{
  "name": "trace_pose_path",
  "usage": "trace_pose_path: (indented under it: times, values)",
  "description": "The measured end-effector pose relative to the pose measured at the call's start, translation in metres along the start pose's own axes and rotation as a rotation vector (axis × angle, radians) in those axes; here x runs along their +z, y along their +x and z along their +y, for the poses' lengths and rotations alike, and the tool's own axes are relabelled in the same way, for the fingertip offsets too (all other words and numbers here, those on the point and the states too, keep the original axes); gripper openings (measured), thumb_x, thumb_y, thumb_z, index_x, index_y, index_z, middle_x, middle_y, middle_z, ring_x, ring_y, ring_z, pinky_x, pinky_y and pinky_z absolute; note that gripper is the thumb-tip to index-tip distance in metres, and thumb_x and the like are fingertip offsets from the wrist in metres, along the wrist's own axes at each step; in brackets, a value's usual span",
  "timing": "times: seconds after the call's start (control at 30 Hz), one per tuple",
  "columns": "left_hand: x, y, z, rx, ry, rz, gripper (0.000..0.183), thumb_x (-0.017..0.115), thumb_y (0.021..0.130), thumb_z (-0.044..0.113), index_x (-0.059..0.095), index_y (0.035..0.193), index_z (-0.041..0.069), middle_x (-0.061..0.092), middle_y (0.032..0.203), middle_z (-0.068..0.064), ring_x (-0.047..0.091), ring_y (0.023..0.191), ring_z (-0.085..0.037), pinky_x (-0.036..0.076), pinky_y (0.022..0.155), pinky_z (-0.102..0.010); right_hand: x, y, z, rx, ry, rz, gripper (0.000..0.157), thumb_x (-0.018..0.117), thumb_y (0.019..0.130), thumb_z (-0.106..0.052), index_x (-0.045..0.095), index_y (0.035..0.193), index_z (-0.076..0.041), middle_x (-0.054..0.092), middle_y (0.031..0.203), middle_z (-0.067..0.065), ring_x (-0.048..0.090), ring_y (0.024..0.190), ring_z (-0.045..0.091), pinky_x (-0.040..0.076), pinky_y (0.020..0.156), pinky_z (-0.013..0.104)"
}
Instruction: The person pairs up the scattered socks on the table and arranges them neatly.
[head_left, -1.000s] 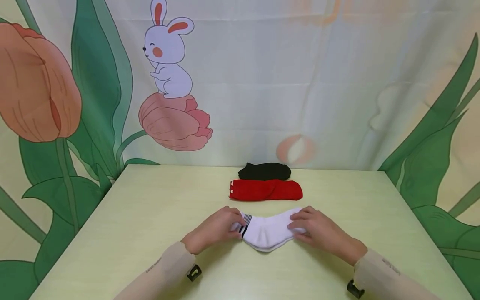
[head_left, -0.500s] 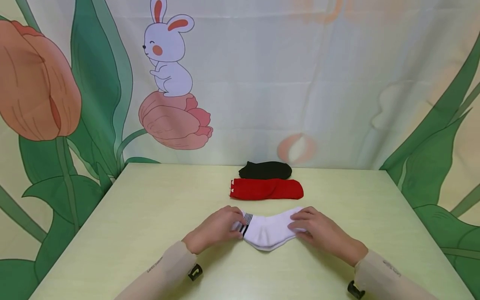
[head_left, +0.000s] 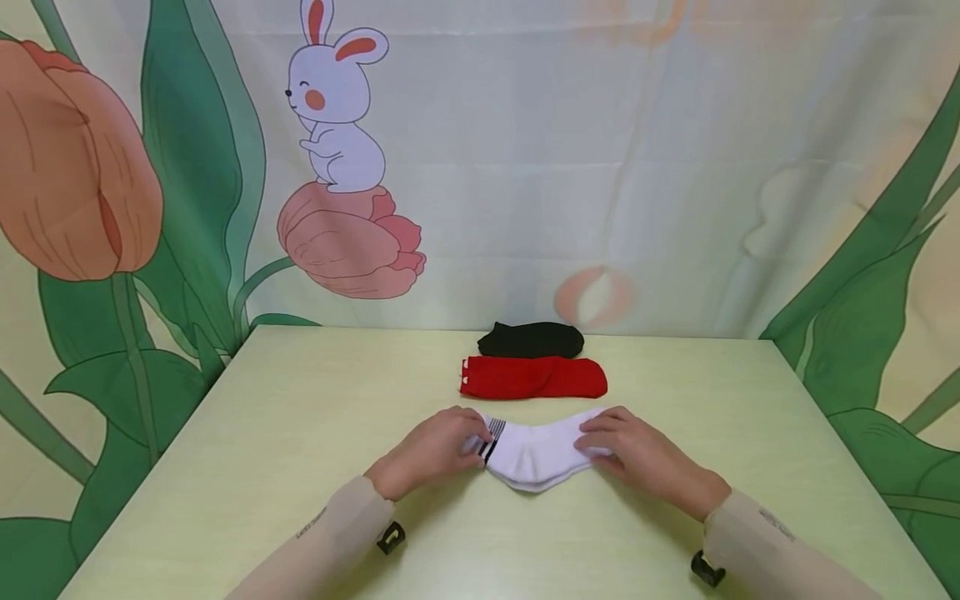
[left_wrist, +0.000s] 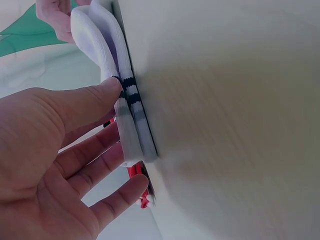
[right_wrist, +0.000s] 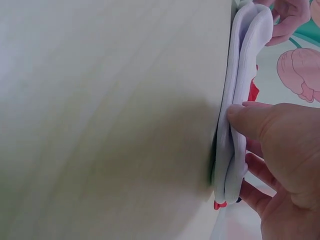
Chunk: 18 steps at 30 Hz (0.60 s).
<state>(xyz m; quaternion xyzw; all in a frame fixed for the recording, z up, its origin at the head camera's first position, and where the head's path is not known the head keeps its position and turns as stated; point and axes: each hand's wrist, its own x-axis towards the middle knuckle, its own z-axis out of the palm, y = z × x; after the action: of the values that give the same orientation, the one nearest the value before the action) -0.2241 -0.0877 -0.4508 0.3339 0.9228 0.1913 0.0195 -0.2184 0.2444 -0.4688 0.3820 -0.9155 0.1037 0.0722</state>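
A pair of white socks (head_left: pixel 536 454), one stacked on the other, lies bent on the table with black stripes at the left cuff. My left hand (head_left: pixel 438 450) pinches the cuff end, the thumb at the near edge in the left wrist view, where the striped white socks (left_wrist: pixel 131 107) show both layers. At the toe end, my right hand (head_left: pixel 641 458) holds the pair between thumb and fingers. Seen from the right wrist, the white socks (right_wrist: pixel 240 90) stand edge-on beside the thumb. Some fingertips of both hands are hidden behind the fabric.
Just beyond the white pair lies a flat red sock bundle (head_left: pixel 532 378), with black socks (head_left: pixel 531 340) behind it against the backdrop. The pale table (head_left: pixel 315 392) extends to both sides. A printed curtain (head_left: pixel 525 167) hangs at its far edge.
Both hands and the white socks have shifted slightly away from me, closer to the red bundle, within the last half second. The red and black socks stay in place.
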Motion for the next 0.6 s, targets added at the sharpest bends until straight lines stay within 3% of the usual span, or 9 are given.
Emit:
trace_pose_path:
  times: [0.23,0.6]
  values:
    - [-0.003,0.002,-0.001,0.01,-0.013,0.012,0.023,0.076,0.084,0.016,0.073,0.105,0.009,0.069,0.104,-0.002,0.059,0.094,-0.017,0.049,0.09,-0.035,0.0,0.007,0.006,-0.039,-0.005,0.026,0.033,0.08,0.08,-0.011,0.073,0.112,-0.016,0.066,0.119,0.004,0.055,0.114,0.026,0.048,0.095,0.041]
    - [-0.002,0.007,-0.008,0.002,-0.002,0.028,0.023,0.075,0.085,0.016,0.072,0.106,0.008,0.068,0.108,-0.003,0.059,0.098,-0.018,0.049,0.092,-0.036,-0.001,0.018,0.014,-0.014,-0.002,-0.014,0.035,0.08,0.08,-0.008,0.072,0.113,-0.016,0.066,0.12,0.004,0.055,0.115,0.026,0.047,0.097,0.041]
